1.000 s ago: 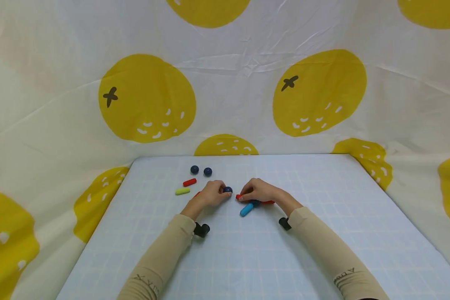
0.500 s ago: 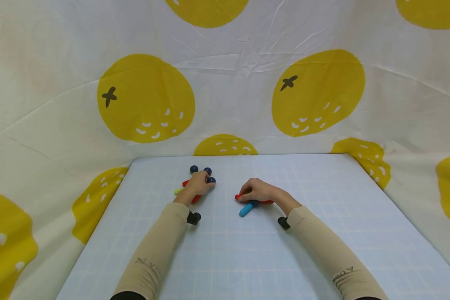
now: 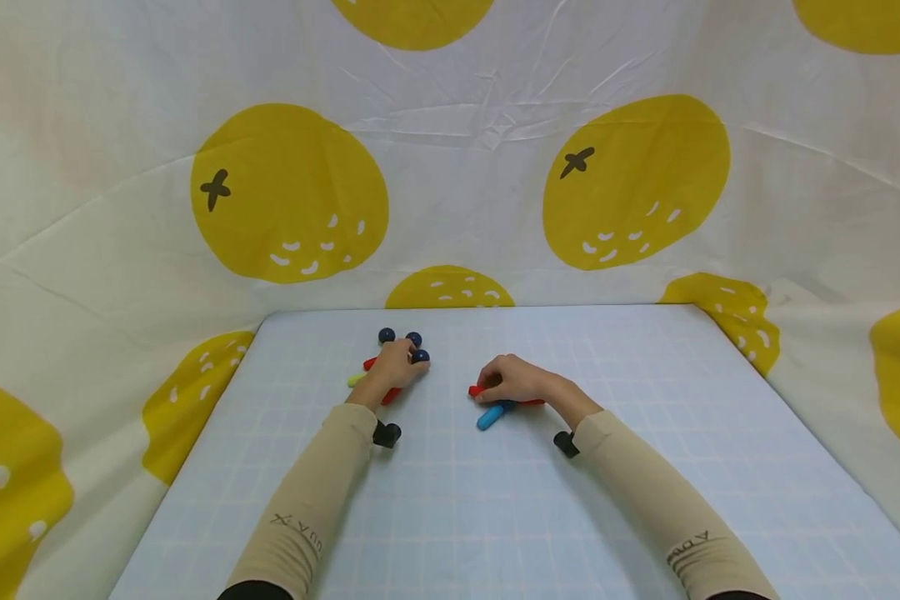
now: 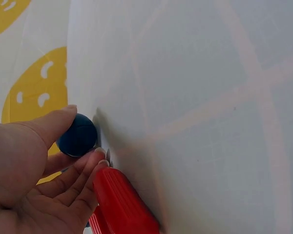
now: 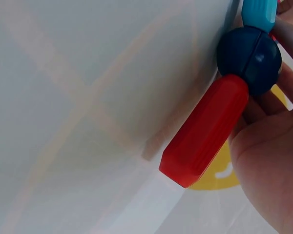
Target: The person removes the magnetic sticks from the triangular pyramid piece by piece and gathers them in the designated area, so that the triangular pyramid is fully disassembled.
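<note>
My left hand [image 3: 397, 365] pinches a dark blue ball [image 4: 78, 135] between thumb and fingers, low over the table at the left. Close under those fingers lies a red stick [image 4: 124, 202]. Near the middle, my right hand [image 3: 516, 379] grips a red stick [image 3: 475, 391] of a joined piece. In the right wrist view, that piece has a dark blue ball [image 5: 250, 59] at its hub, with another red stick [image 5: 205, 131] and a light blue stick [image 5: 260, 12] meeting it. The fingers hide part of the hub from the head view.
Beyond my left hand are two more dark blue balls [image 3: 387, 335]. A yellow-green stick [image 3: 356, 380] and another red stick [image 3: 370, 363] show partly behind that hand. The checked white tabletop [image 3: 450, 508] ends at a fruit-print curtain [image 3: 465, 192].
My left hand has moved left and away from me with the dark blue ball, towards the loose balls and sticks, then stayed nearly still. My right hand has kept its place on the joined piece.
</note>
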`<move>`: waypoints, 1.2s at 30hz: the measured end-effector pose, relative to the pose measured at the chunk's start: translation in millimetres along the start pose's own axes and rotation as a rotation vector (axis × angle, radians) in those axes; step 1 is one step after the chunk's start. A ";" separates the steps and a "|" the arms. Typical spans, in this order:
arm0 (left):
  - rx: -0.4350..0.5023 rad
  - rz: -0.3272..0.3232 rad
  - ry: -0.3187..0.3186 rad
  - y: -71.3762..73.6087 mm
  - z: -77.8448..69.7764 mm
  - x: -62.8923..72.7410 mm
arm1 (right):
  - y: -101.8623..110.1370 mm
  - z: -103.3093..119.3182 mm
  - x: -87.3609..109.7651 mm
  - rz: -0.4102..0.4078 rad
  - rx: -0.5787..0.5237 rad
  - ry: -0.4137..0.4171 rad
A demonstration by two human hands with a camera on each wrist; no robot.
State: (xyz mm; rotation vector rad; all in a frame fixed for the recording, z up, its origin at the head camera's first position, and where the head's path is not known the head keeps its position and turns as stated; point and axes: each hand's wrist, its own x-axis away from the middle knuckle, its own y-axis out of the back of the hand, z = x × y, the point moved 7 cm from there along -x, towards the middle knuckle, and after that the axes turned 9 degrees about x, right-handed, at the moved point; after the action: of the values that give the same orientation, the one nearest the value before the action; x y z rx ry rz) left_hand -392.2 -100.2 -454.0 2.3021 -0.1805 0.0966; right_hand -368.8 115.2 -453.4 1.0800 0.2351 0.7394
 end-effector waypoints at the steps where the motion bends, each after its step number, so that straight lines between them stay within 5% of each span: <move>1: 0.002 -0.001 0.003 0.0 0.2 -0.3 | 0.3 0.0 0.1 0.001 0.004 0.000; 24: 0.003 -0.009 -0.001 4.3 4.0 1.6 | 10.0 -10.5 12.8 -0.011 0.031 -0.012; 28: -0.001 -0.034 -0.057 17.4 -4.4 12.4 | 15.4 -12.5 18.9 -0.023 0.045 -0.014; 31: 0.000 -0.034 -0.166 23.1 -14.8 23.6 | 17.8 -14.6 25.5 -0.019 0.041 -0.020; 36: -0.006 0.018 -0.314 12.1 -28.2 38.8 | 15.3 -19.1 35.3 -0.002 0.007 -0.038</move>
State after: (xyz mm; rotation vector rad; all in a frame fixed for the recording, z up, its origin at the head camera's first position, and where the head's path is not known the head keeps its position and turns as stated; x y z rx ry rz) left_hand -356.1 -91.3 -421.3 2.2990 -0.3609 -0.2574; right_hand -359.1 155.8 -443.2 1.0998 0.2064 0.7162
